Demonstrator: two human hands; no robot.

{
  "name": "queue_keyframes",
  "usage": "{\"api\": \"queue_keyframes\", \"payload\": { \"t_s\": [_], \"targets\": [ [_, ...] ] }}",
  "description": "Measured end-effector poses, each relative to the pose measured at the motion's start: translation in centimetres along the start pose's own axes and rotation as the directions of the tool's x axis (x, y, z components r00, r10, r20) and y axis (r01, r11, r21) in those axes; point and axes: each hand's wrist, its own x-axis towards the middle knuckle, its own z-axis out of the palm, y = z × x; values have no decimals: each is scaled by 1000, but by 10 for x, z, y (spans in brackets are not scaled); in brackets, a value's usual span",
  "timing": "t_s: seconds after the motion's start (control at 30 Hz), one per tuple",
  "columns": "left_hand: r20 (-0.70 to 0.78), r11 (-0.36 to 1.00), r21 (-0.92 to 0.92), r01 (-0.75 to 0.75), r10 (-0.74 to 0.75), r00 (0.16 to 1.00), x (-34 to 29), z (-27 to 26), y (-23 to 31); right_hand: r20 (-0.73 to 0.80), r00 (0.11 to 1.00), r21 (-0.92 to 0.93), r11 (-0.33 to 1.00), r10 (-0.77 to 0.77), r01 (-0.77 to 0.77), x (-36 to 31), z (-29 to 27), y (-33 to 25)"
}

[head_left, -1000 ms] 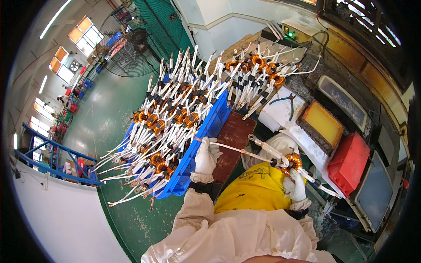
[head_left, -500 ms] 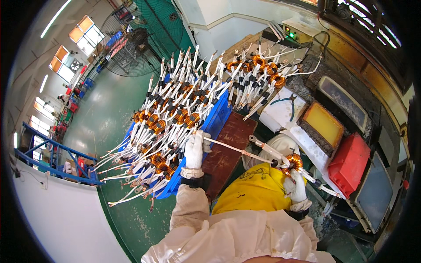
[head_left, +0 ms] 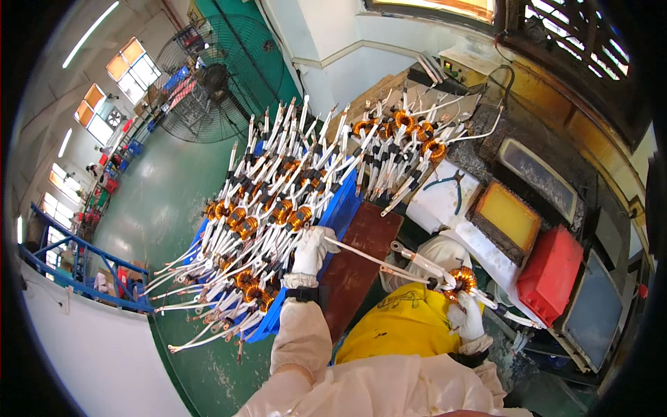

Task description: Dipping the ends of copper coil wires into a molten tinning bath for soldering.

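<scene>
My left hand [head_left: 313, 251], in a white glove, is closed round the far end of a white-sleeved lead [head_left: 361, 258]. That lead stretches to a toroidal coil [head_left: 461, 279] wound with copper wire, above my lap. My right hand [head_left: 467, 316], also gloved, grips the coil from below, partly hidden behind it. Another thick white lead with a ring terminal [head_left: 398, 247] points up and left from the coil, and more leads come out at its lower right. Beside my left hand stands a blue crate [head_left: 340, 206] heaped with similar coils and leads.
More coils [head_left: 403, 121] lie at the back of the bench. Pliers [head_left: 455, 189] rest on a white surface [head_left: 445, 205], near a yellow-filled tray [head_left: 507, 213] and a red container [head_left: 552, 274]. A brown board [head_left: 361, 243] lies beside the crate; a large fan [head_left: 215, 80] stands behind.
The view has tilted slightly. My left hand still grips the lead, but the terminal tip that stuck up above its fingers no longer shows. The coil stays in my right hand.
</scene>
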Motion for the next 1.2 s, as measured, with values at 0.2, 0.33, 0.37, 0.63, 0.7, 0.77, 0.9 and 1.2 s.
{"api": "queue_keyframes", "payload": {
  "t_s": [0.2,0.33,0.37,0.63,0.7,0.77,0.9,1.2],
  "targets": [
    [107,978,67,197,-203,973,8,-1,28,-66,997,53,998,27,-24,4,-11,6],
    [258,964,70,255,-265,929,26,-23,26,-27,999,13,999,39,-38,5,-3,1],
    [267,948,139,286,-314,911,29,-30,29,-30,998,19,998,53,-52,5,-6,2],
    [361,957,-43,288,-253,897,33,-42,15,-66,995,81,994,77,-71,8,-12,4],
    [359,959,-71,274,-231,904,32,-33,20,-39,997,51,996,68,-66,6,-11,1],
    [352,965,-47,257,-225,908,32,-31,25,-135,988,27,997,77,-74,7,-9,4],
    [381,965,-60,256,-215,899,32,-33,26,-148,985,34,996,84,-80,12,-21,7],
    [401,960,-55,275,-231,886,30,-26,29,-86,995,35,998,53,-50,7,-17,5]
  ]
}}
